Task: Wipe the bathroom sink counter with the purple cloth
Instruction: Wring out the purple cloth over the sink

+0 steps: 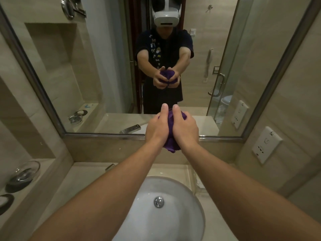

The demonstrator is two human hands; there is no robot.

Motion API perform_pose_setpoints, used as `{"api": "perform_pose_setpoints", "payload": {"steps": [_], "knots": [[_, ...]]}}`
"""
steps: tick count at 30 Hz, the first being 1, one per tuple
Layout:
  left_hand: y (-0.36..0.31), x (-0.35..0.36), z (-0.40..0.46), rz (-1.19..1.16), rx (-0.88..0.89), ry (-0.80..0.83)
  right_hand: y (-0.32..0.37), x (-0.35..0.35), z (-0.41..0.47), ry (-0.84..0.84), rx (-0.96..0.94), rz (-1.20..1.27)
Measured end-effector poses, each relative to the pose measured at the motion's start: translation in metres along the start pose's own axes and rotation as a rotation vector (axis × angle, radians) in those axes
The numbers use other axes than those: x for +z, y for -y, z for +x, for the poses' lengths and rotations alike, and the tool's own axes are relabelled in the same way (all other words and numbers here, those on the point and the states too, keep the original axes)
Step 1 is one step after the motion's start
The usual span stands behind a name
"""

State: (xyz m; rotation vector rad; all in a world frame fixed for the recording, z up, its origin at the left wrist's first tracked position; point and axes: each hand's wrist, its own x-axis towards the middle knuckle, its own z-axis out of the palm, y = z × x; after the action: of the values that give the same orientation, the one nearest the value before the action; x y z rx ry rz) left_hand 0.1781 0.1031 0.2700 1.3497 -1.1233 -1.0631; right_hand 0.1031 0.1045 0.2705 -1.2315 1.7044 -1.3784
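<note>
The purple cloth (171, 142) is bunched up between both hands, held in the air above the back of the sink in front of the mirror. My left hand (157, 126) grips its left side and my right hand (185, 127) grips its right side, thumbs pointing up. A fold of cloth hangs below the wrists. The beige stone counter (86, 173) runs around the white basin (173, 214), which lies under my forearms. In the mirror the reflection shows both hands wrapped round the cloth.
A chrome faucet (110, 166) peeks out left of my left forearm. Glass dishes (24, 174) stand on the left ledge. The mirror frame (104, 135) runs along the back wall. A wall socket (266, 144) sits at right, beside a glass shower partition.
</note>
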Motion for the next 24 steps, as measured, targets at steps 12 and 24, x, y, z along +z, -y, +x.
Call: {"api": "perform_pose_setpoints", "payload": {"steps": [12,24], "knots": [[0.051,0.003,-0.006,0.116,0.107,-0.18,-0.046,0.015,-0.009,-0.042,0.105,0.011],[0.055,-0.025,0.0,-0.717,-0.603,0.235,-0.04,0.011,0.006,0.116,0.142,0.085]]}}
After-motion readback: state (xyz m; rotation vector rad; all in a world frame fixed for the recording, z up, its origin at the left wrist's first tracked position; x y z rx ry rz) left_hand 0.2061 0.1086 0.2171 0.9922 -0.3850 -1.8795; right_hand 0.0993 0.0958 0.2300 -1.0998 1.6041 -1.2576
